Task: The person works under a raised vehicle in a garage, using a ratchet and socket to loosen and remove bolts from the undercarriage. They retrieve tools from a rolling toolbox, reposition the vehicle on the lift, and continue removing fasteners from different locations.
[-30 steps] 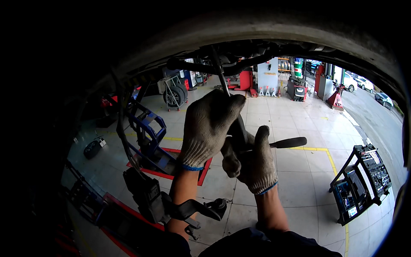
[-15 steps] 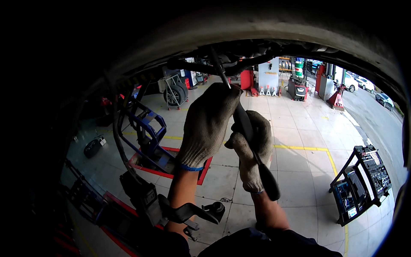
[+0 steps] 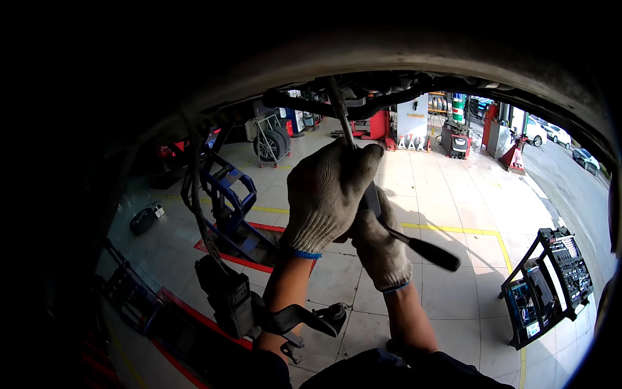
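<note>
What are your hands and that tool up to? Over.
Left hand closed on metal shaft. Right hand gripping black-handled wrench, its end poking out rightward. Black bracket crossing in front of left forearm.

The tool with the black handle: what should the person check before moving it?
1. Gloves on: ok, both hands.
2. Left hand has a grip on the metal rod: ok.
3. Right hand has a grip on the tool: ok, handle sticking out rightward.
4. Rod's top joined on: cannot tell, too dark under the car.
5. Left forearm clear of the hanging black part: cannot tell, they overlap in view.
</note>
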`<state>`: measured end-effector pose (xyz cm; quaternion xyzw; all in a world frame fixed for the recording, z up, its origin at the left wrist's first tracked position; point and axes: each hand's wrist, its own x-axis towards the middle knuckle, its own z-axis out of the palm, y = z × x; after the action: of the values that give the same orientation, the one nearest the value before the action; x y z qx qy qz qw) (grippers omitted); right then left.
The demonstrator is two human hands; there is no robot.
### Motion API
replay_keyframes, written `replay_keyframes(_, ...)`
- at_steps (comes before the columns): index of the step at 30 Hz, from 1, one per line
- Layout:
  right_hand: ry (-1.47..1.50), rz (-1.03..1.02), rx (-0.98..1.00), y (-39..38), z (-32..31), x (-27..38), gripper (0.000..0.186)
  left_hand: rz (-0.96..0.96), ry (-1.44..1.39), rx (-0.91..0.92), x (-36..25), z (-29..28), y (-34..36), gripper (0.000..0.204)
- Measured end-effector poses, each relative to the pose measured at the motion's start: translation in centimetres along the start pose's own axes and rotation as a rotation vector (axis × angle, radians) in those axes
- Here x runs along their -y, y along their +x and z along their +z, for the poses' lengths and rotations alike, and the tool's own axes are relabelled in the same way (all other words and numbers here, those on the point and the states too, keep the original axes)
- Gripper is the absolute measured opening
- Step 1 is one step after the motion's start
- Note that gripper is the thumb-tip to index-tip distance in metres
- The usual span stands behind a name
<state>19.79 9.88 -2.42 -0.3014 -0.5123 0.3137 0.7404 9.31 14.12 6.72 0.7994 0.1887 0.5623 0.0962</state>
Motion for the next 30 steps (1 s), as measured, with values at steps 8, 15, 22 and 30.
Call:
replay_keyframes(8,-0.479,-0.694,-0.234,1.0,0.2,-0.8,0.057,-0.087,0.010,0.122,-0.3,0.0,0.4,0.031)
replay_keyframes(15,-0.170,-0.289,-0.020,0.8,-2.1,-0.3,0.046,0.371,-0.091,0.137,5.3,1.6,0.3,0.027)
replay_keyframes(22,-0.138,-0.117,-0.109,-1.6,-0.7,0.8,0.055,0.554,0.454,-0.493,4.1,-1.9,2.9,0.065)
replay_keyframes(30,-0.188,-0.235,-0.184,-3.6,-2.7,0.0,0.057,0.553,0.399,-0.458,3.9,1.2,5.8,0.060)
